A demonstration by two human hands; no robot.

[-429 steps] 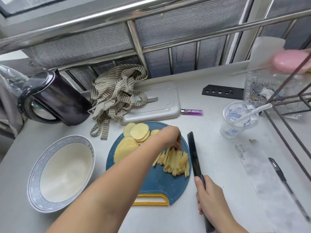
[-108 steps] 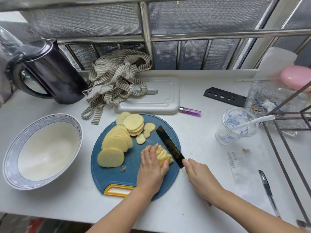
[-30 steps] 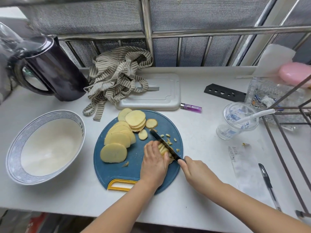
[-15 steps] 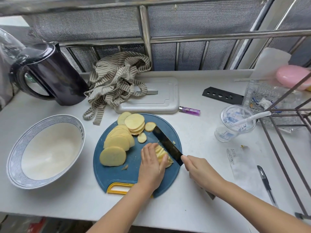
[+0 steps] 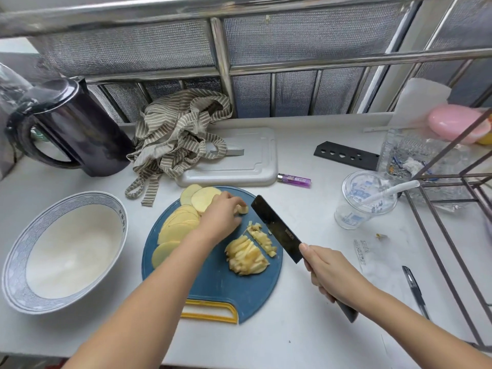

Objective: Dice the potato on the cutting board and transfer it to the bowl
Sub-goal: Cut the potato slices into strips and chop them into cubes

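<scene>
My left hand (image 5: 222, 214) pinches a small potato slice (image 5: 243, 209) at the cutting board's (image 5: 213, 278) far edge, my right hand (image 5: 330, 272) grips the knife (image 5: 277, 229) handle, and the wet, stiff slices probably slip, so I'd hold them by their rims.

We see the round blue cutting board (image 5: 213, 283) with its yellow handle toward us, flat on the white counter. On its left side pale potato slices (image 5: 181, 225) lie fanned and overlapping; near the middle sits a heap of cut sticks and small dice (image 5: 249, 253). The blue-rimmed white bowl (image 5: 16, 262) stands empty just left of the board.
</scene>
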